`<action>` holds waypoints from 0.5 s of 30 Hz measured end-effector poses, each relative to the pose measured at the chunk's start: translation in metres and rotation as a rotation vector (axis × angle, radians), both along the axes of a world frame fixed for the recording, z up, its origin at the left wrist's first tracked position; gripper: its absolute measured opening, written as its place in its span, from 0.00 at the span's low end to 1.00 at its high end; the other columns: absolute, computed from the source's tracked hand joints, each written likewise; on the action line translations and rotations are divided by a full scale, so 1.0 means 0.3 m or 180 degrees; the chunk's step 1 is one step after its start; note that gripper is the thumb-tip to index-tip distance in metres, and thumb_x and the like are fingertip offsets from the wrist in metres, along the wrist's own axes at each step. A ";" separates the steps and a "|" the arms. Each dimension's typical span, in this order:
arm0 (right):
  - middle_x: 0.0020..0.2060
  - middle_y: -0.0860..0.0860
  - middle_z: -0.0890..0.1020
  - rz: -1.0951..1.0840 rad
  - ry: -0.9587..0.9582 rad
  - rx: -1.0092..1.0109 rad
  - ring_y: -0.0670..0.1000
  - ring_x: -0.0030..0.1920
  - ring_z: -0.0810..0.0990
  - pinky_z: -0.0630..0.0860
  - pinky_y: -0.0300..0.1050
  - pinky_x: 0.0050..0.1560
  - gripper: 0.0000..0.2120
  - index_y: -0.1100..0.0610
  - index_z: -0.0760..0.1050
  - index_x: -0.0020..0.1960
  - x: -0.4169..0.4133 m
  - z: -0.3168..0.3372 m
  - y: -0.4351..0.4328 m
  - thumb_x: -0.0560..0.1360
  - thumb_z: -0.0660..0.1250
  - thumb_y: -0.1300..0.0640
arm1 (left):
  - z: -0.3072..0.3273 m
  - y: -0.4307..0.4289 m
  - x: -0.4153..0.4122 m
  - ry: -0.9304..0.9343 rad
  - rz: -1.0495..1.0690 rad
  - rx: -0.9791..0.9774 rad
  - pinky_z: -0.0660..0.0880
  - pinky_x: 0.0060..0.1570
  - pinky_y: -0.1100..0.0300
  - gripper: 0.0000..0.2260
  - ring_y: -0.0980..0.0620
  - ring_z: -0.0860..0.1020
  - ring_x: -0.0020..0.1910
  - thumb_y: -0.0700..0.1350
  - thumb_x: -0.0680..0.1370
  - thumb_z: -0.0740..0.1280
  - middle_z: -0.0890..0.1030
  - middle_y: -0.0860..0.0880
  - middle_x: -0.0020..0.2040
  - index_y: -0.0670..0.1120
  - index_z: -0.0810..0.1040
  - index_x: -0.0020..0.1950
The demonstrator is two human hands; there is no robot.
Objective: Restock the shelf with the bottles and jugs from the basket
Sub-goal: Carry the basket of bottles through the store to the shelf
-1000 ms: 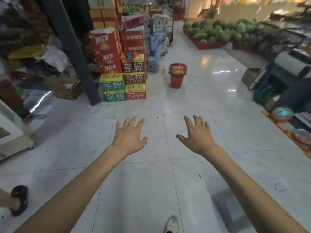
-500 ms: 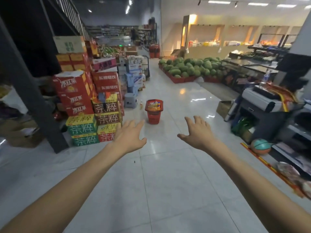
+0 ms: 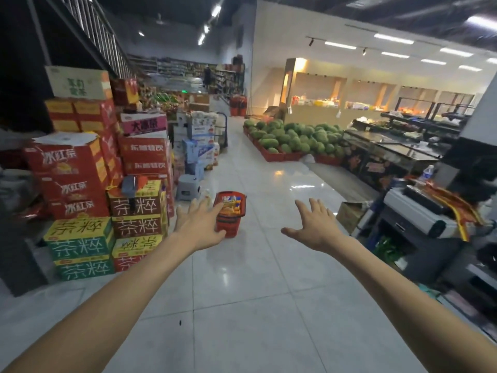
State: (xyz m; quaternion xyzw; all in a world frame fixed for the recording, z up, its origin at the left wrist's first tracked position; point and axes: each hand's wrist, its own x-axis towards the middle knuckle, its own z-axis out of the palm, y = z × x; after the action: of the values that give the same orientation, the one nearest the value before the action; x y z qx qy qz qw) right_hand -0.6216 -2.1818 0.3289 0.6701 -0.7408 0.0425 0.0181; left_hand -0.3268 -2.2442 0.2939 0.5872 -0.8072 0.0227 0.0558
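Both arms reach forward over the pale tiled floor (image 3: 242, 305), palms down. The left hand (image 3: 200, 228) has its fingers (image 3: 194, 208) spread and released, grasping nothing; the right hand (image 3: 313, 228) is spread and empty too. The red basket (image 3: 231, 220) stands on the floor farther down the aisle, just beyond the left fingers, which overlap its near edge in the view; it is well apart from the right fingers. Colourful packages fill it, too blurred to tell what they are. Left of the left fingers rise stacked drink cartons (image 3: 107, 195). Far beyond the right fingers lies a heap of watermelons (image 3: 295, 138).
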 end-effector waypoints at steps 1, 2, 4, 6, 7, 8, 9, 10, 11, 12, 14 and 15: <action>0.81 0.61 0.52 0.0019 0.0012 0.0010 0.63 0.81 0.47 0.52 0.61 0.79 0.46 0.51 0.50 0.82 -0.017 0.002 -0.069 0.74 0.62 0.29 | 0.002 -0.070 -0.012 0.0019 0.0020 0.0002 0.58 0.73 0.30 0.42 0.38 0.59 0.79 0.69 0.71 0.60 0.60 0.44 0.81 0.60 0.51 0.82; 0.81 0.61 0.52 0.0033 0.0036 0.0027 0.63 0.81 0.47 0.52 0.61 0.79 0.46 0.51 0.50 0.82 -0.031 0.004 -0.135 0.74 0.62 0.29 | 0.002 -0.136 -0.023 0.0012 0.0025 0.0008 0.58 0.73 0.30 0.42 0.38 0.60 0.79 0.69 0.70 0.59 0.60 0.44 0.81 0.60 0.51 0.82; 0.81 0.61 0.51 0.0051 0.0076 0.0058 0.63 0.81 0.47 0.51 0.62 0.79 0.46 0.51 0.50 0.82 -0.051 0.006 -0.262 0.75 0.62 0.29 | 0.005 -0.258 -0.046 -0.0049 0.0011 0.0041 0.57 0.74 0.30 0.43 0.38 0.59 0.79 0.70 0.71 0.59 0.60 0.44 0.81 0.60 0.50 0.83; 0.81 0.60 0.52 0.0090 0.0054 0.0114 0.63 0.81 0.47 0.51 0.63 0.79 0.46 0.52 0.49 0.82 -0.070 -0.006 -0.396 0.75 0.62 0.29 | -0.004 -0.388 -0.076 -0.0055 0.0004 0.0108 0.55 0.75 0.31 0.43 0.39 0.57 0.81 0.72 0.73 0.60 0.58 0.43 0.82 0.60 0.48 0.83; 0.81 0.59 0.53 0.0121 0.0040 0.0140 0.63 0.81 0.48 0.51 0.63 0.79 0.46 0.52 0.49 0.82 -0.083 -0.016 -0.466 0.75 0.62 0.29 | -0.012 -0.454 -0.095 -0.0047 0.0016 0.0127 0.55 0.76 0.31 0.43 0.39 0.56 0.81 0.73 0.73 0.60 0.57 0.44 0.83 0.60 0.48 0.83; 0.81 0.58 0.54 0.0152 0.0036 0.0166 0.62 0.81 0.49 0.52 0.62 0.79 0.46 0.52 0.49 0.82 -0.097 -0.029 -0.535 0.75 0.62 0.30 | -0.020 -0.518 -0.118 -0.0054 0.0042 0.0142 0.54 0.76 0.31 0.44 0.40 0.55 0.82 0.74 0.73 0.59 0.57 0.45 0.83 0.60 0.47 0.83; 0.81 0.57 0.55 0.0179 0.0032 0.0186 0.62 0.81 0.50 0.52 0.62 0.79 0.45 0.52 0.50 0.82 -0.112 -0.043 -0.604 0.75 0.62 0.30 | -0.027 -0.582 -0.144 -0.0070 0.0071 0.0159 0.53 0.76 0.30 0.44 0.40 0.54 0.82 0.75 0.72 0.59 0.56 0.45 0.84 0.61 0.47 0.83; 0.80 0.56 0.56 0.0208 0.0026 0.0193 0.61 0.81 0.51 0.52 0.61 0.79 0.45 0.52 0.50 0.82 -0.132 -0.055 -0.675 0.75 0.62 0.30 | -0.033 -0.648 -0.174 -0.0081 0.0088 0.0174 0.53 0.76 0.30 0.44 0.40 0.54 0.82 0.75 0.72 0.59 0.56 0.45 0.84 0.61 0.48 0.83; 0.80 0.56 0.57 0.0240 0.0019 0.0184 0.61 0.81 0.51 0.53 0.61 0.79 0.45 0.52 0.50 0.82 -0.155 -0.066 -0.747 0.75 0.62 0.31 | -0.039 -0.715 -0.206 -0.0100 0.0084 0.0190 0.53 0.76 0.30 0.44 0.39 0.53 0.82 0.75 0.72 0.59 0.56 0.44 0.84 0.60 0.48 0.83; 0.80 0.57 0.58 0.0264 0.0016 0.0146 0.61 0.80 0.53 0.54 0.60 0.79 0.44 0.52 0.51 0.82 -0.181 -0.075 -0.817 0.76 0.63 0.31 | -0.042 -0.782 -0.241 -0.0137 0.0068 0.0195 0.53 0.76 0.29 0.43 0.39 0.53 0.82 0.75 0.73 0.59 0.56 0.44 0.83 0.60 0.49 0.83; 0.78 0.57 0.62 0.0317 -0.0062 0.0007 0.60 0.78 0.58 0.58 0.58 0.77 0.43 0.53 0.54 0.81 -0.250 -0.082 -0.967 0.76 0.63 0.32 | -0.035 -0.932 -0.321 -0.0210 0.0022 0.0192 0.54 0.76 0.29 0.43 0.39 0.53 0.82 0.74 0.74 0.60 0.57 0.44 0.83 0.58 0.50 0.83; 0.77 0.58 0.63 0.0357 -0.0119 -0.0048 0.59 0.78 0.60 0.61 0.58 0.76 0.42 0.53 0.55 0.81 -0.290 -0.082 -1.042 0.76 0.64 0.33 | -0.029 -1.013 -0.363 -0.0231 0.0007 0.0218 0.55 0.75 0.29 0.43 0.39 0.52 0.82 0.74 0.74 0.60 0.57 0.44 0.83 0.58 0.51 0.83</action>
State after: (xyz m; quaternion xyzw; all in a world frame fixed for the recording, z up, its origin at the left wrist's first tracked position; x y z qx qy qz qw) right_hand -0.7087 -2.4945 0.3042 0.7095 -0.7020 0.0615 0.0069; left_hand -0.4358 -2.5483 0.2851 0.5885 -0.8083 0.0164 0.0063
